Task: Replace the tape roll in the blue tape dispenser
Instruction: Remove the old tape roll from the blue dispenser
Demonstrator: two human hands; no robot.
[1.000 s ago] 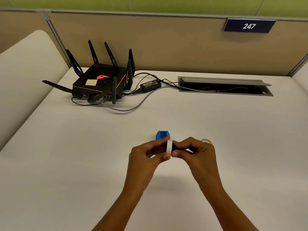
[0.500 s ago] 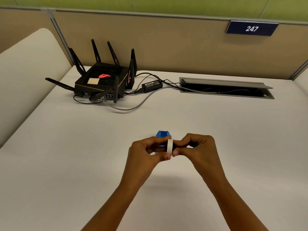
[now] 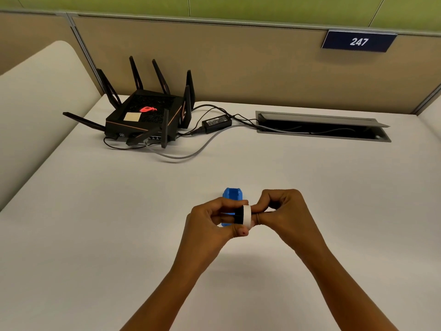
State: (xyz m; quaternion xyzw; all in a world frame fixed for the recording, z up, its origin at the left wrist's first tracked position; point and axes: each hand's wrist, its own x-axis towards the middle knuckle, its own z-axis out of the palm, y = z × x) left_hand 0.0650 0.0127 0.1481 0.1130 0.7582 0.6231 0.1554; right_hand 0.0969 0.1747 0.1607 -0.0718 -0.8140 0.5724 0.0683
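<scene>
Tape roll point(image 3: 247, 215), a thin white ring, is pinched between both hands above the table point(image 3: 95, 235). The left hand point(image 3: 212, 225) also grips the blue tape dispenser point(image 3: 232, 195); the right hand point(image 3: 284, 216) pinches the ring's edge. It looks smooth, so it might slip and roll away. The dispenser looks like hard, shiny plastic.

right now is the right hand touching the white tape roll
Touching. The head view shows the right hand pinching the white tape roll's right side with thumb and fingertips, with no gap between them.
</scene>
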